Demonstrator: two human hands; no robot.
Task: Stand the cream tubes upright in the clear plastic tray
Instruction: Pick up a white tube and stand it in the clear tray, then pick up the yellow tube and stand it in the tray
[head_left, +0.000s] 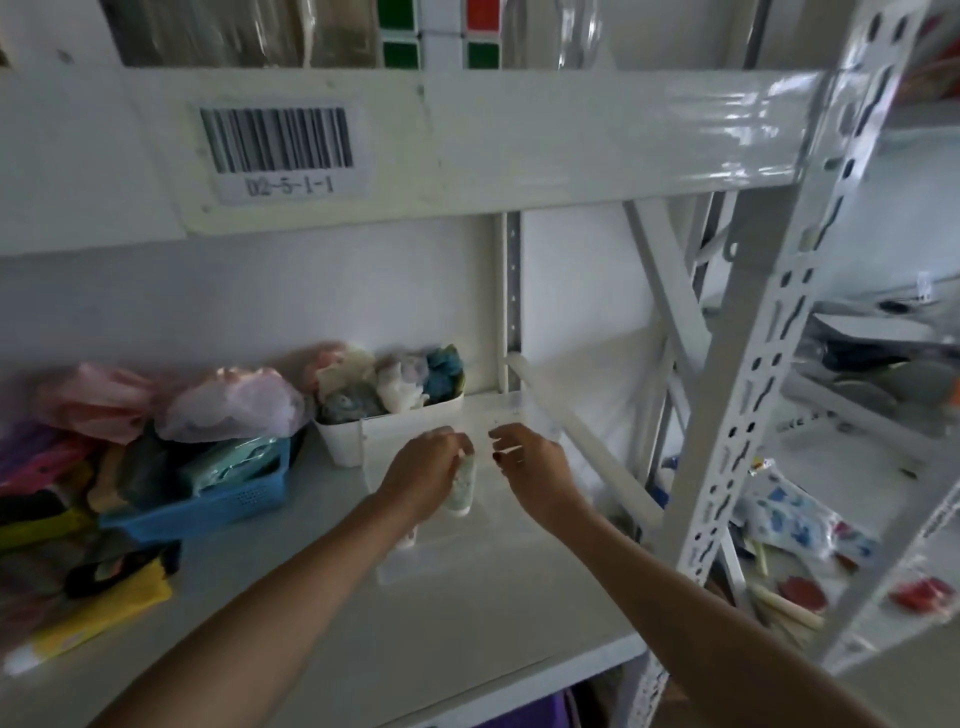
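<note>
Both forearms bare to frame edge, no sleeves, watch or bracelet seen. Right hand (530, 462): dark polish on nail at the fingertips. Left hand (423, 475): nails blurred, cannot tell.

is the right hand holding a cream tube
No, the right hand is empty with fingers spread over the clear tray; the left hand grips the cream tube.

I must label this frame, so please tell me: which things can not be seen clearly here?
- Cream tube: the print is too blurred to read; the left hand hides its top.
- Second tube: mostly behind the left wrist.
- Clear plastic tray: transparent, its walls are barely traceable.
- Right hand: fingers are blurred; whether they touch the tray is unclear.
- Upper shelf items: cut off by the top edge.
</note>
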